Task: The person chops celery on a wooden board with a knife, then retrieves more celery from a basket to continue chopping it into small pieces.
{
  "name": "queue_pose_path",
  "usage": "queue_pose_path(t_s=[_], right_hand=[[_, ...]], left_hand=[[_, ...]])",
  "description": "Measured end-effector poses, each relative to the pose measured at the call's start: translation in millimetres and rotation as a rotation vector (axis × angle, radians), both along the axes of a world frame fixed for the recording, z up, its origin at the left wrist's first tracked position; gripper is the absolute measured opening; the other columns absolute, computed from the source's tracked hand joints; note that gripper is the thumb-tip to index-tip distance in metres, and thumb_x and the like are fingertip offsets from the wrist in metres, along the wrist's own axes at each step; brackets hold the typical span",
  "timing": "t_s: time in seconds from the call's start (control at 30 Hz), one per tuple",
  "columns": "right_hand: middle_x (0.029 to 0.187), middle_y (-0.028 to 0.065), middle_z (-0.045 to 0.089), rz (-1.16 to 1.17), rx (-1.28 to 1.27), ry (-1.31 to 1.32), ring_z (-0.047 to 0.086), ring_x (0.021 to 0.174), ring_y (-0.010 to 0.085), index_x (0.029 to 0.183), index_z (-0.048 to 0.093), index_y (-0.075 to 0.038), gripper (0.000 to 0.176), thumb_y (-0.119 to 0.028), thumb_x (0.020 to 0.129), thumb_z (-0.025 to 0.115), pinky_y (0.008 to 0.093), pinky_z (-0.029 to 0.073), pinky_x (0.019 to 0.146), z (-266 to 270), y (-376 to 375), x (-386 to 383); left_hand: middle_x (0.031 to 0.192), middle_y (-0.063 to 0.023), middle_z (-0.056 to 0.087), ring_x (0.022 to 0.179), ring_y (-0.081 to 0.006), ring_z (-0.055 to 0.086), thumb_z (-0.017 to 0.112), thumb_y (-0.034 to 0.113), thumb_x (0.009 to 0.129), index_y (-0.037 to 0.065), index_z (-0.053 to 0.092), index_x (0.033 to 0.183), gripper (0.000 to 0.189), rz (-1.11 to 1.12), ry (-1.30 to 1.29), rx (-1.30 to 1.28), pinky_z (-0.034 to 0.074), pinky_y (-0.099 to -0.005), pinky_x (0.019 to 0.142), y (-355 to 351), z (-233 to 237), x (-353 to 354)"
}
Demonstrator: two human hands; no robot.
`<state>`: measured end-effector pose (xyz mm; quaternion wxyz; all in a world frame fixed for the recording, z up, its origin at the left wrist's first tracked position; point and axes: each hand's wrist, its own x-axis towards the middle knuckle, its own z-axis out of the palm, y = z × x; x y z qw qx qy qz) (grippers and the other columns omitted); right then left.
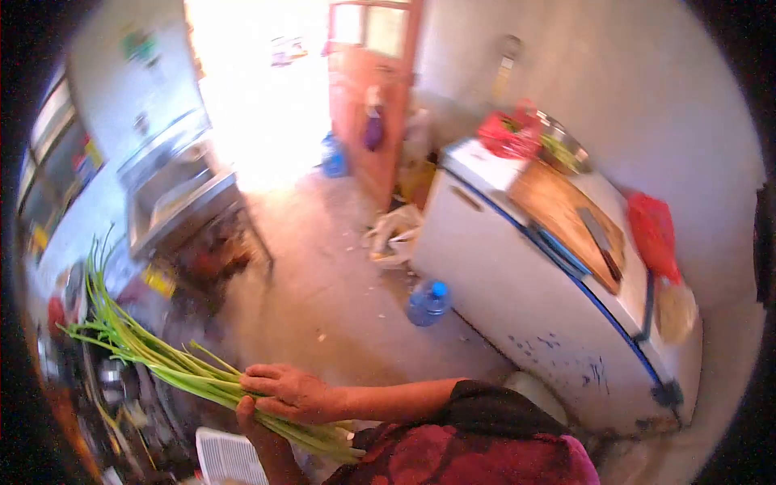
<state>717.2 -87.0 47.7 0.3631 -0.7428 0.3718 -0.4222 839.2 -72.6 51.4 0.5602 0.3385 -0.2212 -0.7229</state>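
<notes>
A long bunch of green stalks (178,368) lies slantwise at the lower left, its thin tops toward the left and its pale ends near my body. My right hand (291,392) rests over the bunch with its fingers wrapped on the stalks. Just below, my left hand (249,416) holds the same bunch from underneath, its thumb side showing and its other fingers hidden behind the stalks.
A white chest (485,267) at the right bears a cutting board (550,198) with a knife (598,234), a metal bowl and red bags. A sink (182,194) stands at the left. On the floor are a water bottle (428,304) and a plastic bag (394,236).
</notes>
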Motion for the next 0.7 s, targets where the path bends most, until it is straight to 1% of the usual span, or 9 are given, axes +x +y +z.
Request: queue_pose_path(t_s=[0.03,0.13,0.23,0.33,0.43,0.53,0.57,0.6,0.7], right_hand=[[0.129,0.0261,0.04,0.004,0.022,-0.026,0.039,0.12,0.0445,0.132,0.039,-0.002,0.062,-0.024,0.079,0.063,0.0457,0.034,0.1,0,4,-31],[0.136,0.0285,0.029,-0.134,0.045,0.129,0.033,0.124,0.0462,0.141,0.019,-0.002,0.09,-0.029,0.071,0.07,0.0456,0.033,0.101,10,28,-137],[0.135,0.0292,0.028,-0.254,0.101,0.218,0.036,0.123,0.0439,0.142,0.014,-0.003,0.099,-0.031,0.066,0.072,0.0437,0.034,0.101,24,52,-231],[0.131,0.0282,0.032,-0.341,0.378,0.336,0.038,0.121,0.043,0.142,0.015,-0.003,0.098,-0.026,0.066,0.071,0.0425,0.035,0.1,60,70,-300],[0.127,0.0267,0.035,-0.457,0.286,0.351,0.041,0.117,0.042,0.142,0.015,-0.004,0.098,-0.025,0.065,0.071,0.0422,0.037,0.099,64,80,-357],[0.119,0.0255,0.043,-0.577,0.168,0.323,0.048,0.109,0.0427,0.137,0.024,-0.003,0.089,-0.023,0.064,0.07,0.0455,0.042,0.092,66,88,-404],[0.121,0.0262,0.043,-0.61,0.21,0.352,0.047,0.11,0.042,0.137,0.024,-0.002,0.089,-0.025,0.064,0.07,0.0444,0.041,0.094,71,93,-416],[0.122,0.027,0.043,-0.642,0.258,0.388,0.047,0.112,0.0413,0.137,0.024,-0.001,0.089,-0.026,0.064,0.07,0.0433,0.04,0.096,78,98,-430],[0.126,0.0276,0.043,-0.712,0.481,0.498,0.046,0.116,0.0378,0.139,0.022,-0.002,0.092,-0.03,0.064,0.068,0.0399,0.039,0.097,110,112,-470]], left_hand=[[0.11,-0.0121,0.053,0.105,-0.0248,0.054,0.049,0.043,0.079,-0.001,0.043,0.123,0.063,-0.035,0.0,-0.005,0.045,-0.0376,0.09,-2,8,-33],[0.114,-0.0128,0.053,0.106,-0.026,0.053,0.054,0.044,0.082,0.004,0.042,0.125,0.06,-0.366,0.034,-0.122,0.042,-0.0403,0.093,-27,-27,-114],[0.107,-0.0102,0.055,0.1,-0.0243,0.055,0.054,0.04,0.082,0.002,0.049,0.116,0.051,-0.467,0.005,-0.133,0.044,-0.0391,0.087,-30,-27,-222],[0.103,-0.0089,0.056,0.095,-0.0231,0.056,0.058,0.035,0.08,0.003,0.051,0.111,0.045,-0.529,-0.006,-0.042,0.045,-0.0387,0.085,-18,-2,-308],[0.1,-0.0084,0.056,0.093,-0.0226,0.056,0.062,0.033,0.079,0.004,0.052,0.109,0.043,-0.591,0.024,0.014,0.045,-0.0383,0.084,-16,8,-376],[0.097,-0.0082,0.056,0.093,-0.0226,0.055,0.065,0.032,0.078,0.006,0.052,0.11,0.043,-0.699,0.141,0.059,0.045,-0.0378,0.084,-12,26,-435],[0.097,-0.0074,0.056,0.093,-0.0216,0.055,0.066,0.03,0.078,0.008,0.053,0.107,0.039,-0.682,0.122,0.013,0.045,-0.0375,0.083,-8,34,-451],[0.095,-0.0065,0.057,0.09,-0.0208,0.056,0.066,0.026,0.079,0.008,0.055,0.103,0.033,-0.732,0.167,-0.008,0.047,-0.036,0.08,-13,22,-469],[0.092,-0.0062,0.059,0.086,-0.0196,0.058,0.067,0.022,0.08,0.007,0.056,0.1,0.027,-0.809,0.222,0.052,0.05,-0.0349,0.075,-4,28,-520]])
